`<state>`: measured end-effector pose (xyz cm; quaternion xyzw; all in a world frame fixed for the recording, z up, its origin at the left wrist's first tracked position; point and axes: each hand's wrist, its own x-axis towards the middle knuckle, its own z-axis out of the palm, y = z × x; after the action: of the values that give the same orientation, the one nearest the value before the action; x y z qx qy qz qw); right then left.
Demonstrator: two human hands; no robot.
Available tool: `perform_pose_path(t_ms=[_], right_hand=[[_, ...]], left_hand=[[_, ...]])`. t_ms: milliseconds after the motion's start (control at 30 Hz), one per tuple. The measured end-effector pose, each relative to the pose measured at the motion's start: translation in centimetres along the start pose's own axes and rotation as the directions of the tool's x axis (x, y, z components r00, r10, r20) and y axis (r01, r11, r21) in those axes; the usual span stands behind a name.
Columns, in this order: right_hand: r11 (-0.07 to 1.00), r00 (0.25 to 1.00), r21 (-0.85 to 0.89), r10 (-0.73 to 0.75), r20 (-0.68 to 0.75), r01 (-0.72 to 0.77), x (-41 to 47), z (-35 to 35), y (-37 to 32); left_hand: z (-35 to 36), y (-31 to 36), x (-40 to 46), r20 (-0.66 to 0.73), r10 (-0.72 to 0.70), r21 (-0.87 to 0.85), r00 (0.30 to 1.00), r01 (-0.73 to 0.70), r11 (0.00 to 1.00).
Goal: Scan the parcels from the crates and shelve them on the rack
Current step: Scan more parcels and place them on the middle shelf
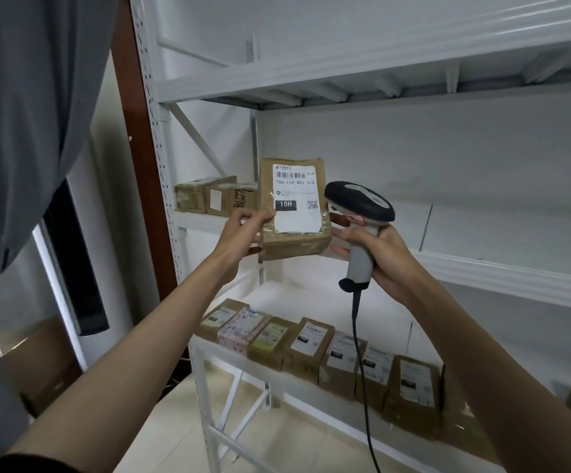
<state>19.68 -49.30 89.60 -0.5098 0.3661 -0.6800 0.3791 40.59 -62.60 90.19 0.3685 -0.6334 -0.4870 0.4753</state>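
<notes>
A: Nearest field first. What do the hands carry?

B: Both forearms reach up and forward; the left hand (pixel 243 230) pinches a brown parcel (pixel 292 208) at its lower left edge, thumb on the front face, fingers behind; the parcel stands upright, white label facing the camera, in the air in front of the middle shelf (pixel 502 274). The right hand (pixel 385 254) has its fingers curled round the grey handle of a barcode scanner (pixel 359 213); the dark scanner head sits just beside the parcel's right edge; one black cable (pixel 362 380) hangs from the handle base.

A: Surface below the hands?

B: A white metal rack (pixel 161 138) with perforated uprights; its lower shelf (pixel 270 370) holds a row of parcels (pixel 311 348) along the front edge, lying label-up and touching side by side; I count seven clearly, six brown and one pink, with part of another at the far right edge of frame; pale floor tiles (pixel 175 421) show beneath.

A: Further back?

B: At the left end of the middle shelf, behind the held parcel, two brown boxes (pixel 216 198) sit side by side; the upper shelf (pixel 345 83) is seen from beneath, so I cannot tell its contents; white wall behind the rack.

A: Room to the left?

B: A brown vertical strip (pixel 134 148) just beside the rack upright; a grey curtain (pixel 28 124) fills the upper left; a tall white unit with a dark panel (pixel 76 278) stands below it.
</notes>
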Motion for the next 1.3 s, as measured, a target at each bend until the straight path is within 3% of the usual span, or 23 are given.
perform_pose_path(t_ms=[500, 700, 800, 867, 900, 967, 1033, 1300], right_hand=[[0.998, 0.998, -0.063, -0.023, 0.058, 0.026, 11.9, -3.0, 3.6], [0.999, 0.999, -0.025, 0.024, 0.029, -0.023, 13.5, -3.6, 5.9], [0.999, 0.999, -0.015, 0.048, 0.025, -0.048, 14.1, -3.3, 6.8], [0.997, 0.997, -0.029, 0.072, 0.024, -0.071, 14.4, -3.1, 7.2], [0.996, 0.996, -0.035, 0.084, 0.027, -0.084, 14.6, -3.0, 7.4], [0.995, 0.994, -0.019, 0.104, 0.037, -0.103, 14.7, -2.9, 7.7], [0.994, 0.993, -0.002, 0.111, 0.037, -0.111, 14.8, -2.8, 7.8], [0.990, 0.991, -0.039, 0.132, -0.026, -0.133, 14.5, -2.8, 7.3]], left_hand=[[0.7, 0.4, 14.7, 0.143, -0.079, 0.111, 0.987, 0.063, 0.992], [0.6, -1.2, 15.7, 0.141, 0.000, 0.251, 0.990, -0.036, 0.967], [0.9, -2.7, 16.3, 0.163, 0.111, 0.336, 0.980, -0.161, 0.928], [1.1, -3.4, 16.3, 0.078, 0.277, 0.418, 0.958, -0.284, 0.863], [1.2, -3.7, 16.2, 0.056, 0.386, 0.503, 0.921, -0.360, 0.786], [1.6, -4.5, 16.1, 0.156, 0.585, 0.659, 0.796, -0.525, 0.538], [2.1, -5.2, 16.2, 0.285, 0.636, 0.724, 0.718, -0.595, 0.348], [2.5, -6.2, 18.8, 0.312, 0.580, 0.833, 0.753, -0.510, 0.214]])
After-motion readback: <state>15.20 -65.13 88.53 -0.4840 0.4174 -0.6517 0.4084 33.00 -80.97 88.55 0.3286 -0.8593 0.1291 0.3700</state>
